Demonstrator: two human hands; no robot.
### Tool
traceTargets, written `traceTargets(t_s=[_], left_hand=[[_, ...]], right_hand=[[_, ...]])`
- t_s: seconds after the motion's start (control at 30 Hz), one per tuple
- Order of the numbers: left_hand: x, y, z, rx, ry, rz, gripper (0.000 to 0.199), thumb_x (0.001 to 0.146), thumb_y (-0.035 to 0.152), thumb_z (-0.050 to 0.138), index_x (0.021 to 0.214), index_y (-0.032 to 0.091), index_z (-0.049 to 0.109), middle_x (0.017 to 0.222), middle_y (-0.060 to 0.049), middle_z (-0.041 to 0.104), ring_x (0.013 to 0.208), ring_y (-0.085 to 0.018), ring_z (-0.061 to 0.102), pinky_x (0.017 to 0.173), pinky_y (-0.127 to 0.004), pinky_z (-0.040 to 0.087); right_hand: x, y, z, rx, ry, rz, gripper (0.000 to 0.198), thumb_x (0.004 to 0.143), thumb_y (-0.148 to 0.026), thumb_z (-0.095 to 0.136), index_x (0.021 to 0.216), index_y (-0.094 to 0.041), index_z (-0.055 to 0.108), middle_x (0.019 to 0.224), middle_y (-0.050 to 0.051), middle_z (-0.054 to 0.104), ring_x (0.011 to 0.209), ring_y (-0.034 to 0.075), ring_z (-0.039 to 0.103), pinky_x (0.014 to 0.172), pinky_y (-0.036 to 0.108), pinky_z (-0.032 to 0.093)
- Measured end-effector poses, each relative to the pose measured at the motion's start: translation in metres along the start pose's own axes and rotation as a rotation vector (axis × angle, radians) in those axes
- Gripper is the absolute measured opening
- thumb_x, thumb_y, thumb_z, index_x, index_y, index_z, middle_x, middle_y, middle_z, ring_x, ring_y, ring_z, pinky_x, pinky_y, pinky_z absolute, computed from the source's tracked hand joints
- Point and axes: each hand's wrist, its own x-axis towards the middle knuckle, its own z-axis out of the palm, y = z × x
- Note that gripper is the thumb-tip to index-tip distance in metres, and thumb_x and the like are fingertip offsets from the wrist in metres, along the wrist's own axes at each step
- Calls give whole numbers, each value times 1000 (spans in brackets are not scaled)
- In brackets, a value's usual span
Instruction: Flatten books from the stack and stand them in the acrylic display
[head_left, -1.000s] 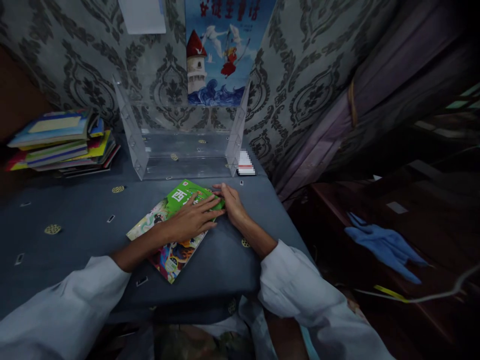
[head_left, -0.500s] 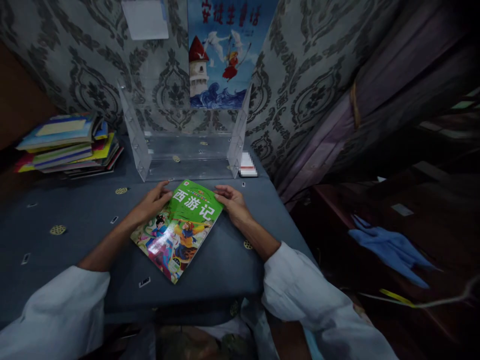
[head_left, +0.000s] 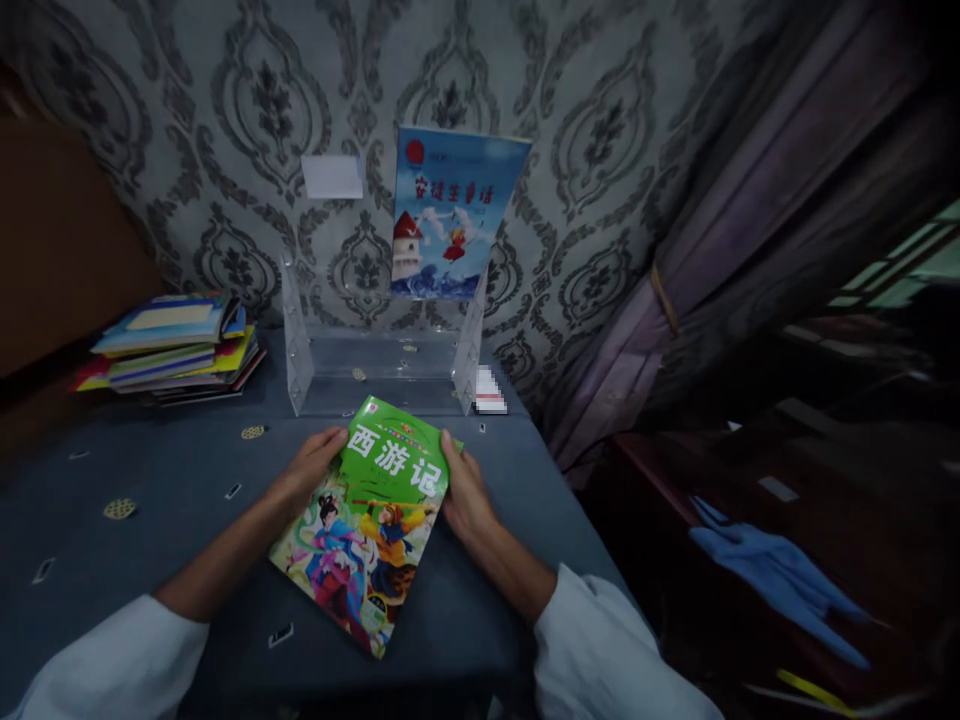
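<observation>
A green-topped picture book [head_left: 367,520] with colourful cartoon figures and white characters on its cover is tilted between my two hands. My left hand [head_left: 315,460] grips its upper left edge, thumb on the side. On the upper right edge, my right hand [head_left: 465,490] is closed, thumb over the cover and fingers hidden behind. Beyond the book stands a clear acrylic rack [head_left: 382,355] with tall side panels. Above the rack's right part, a blue picture book [head_left: 454,220] with a castle and waves on its cover is upright.
A pile of books [head_left: 176,350] lies at the left back of the grey-blue table [head_left: 172,510]. A white box-like item [head_left: 489,392] sits beside the rack. A white card [head_left: 332,177] is against the patterned wall. Blue cloth [head_left: 780,570] lies to the right.
Both hands have taken a firmer hold of the green book and its upper end looks raised, tilted towards me. The camera view has tipped upward, showing more wall.
</observation>
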Motion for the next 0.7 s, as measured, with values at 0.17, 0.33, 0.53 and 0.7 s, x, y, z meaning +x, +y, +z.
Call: traceTargets(t_s=[0.17,0.33,0.53,0.7], left_hand=[[-10,22,19,-97,-35,91,55,54,60,88,83,16,72,76,-3,75,76,-23,73,67,-27,55],[-18,37,44,-241,-19,179,63,62,68,81,95,15,75,92,-8,79,95,-29,74,81,-35,59],[-22,21,51,-361,21,289,72,78,77,62,118,18,71,109,-9,78,117,-31,68,101,-42,55],[-21,7,32,-292,-20,305,70,79,73,64,121,17,70,109,-9,78,120,-32,66,105,-43,53]], right_hand=[[-35,1,12,34,35,-27,56,69,-60,83,104,-18,71,100,10,80,95,30,75,77,40,63],[-36,-16,23,-46,28,-232,60,78,-64,73,119,-21,65,108,7,77,100,27,73,83,38,61],[-29,-25,20,-389,-40,-672,49,90,-58,58,127,-27,64,113,4,73,106,23,67,97,37,54],[-38,-24,8,-552,-109,-727,50,96,-58,49,134,-27,60,120,6,71,114,24,64,103,38,51]])
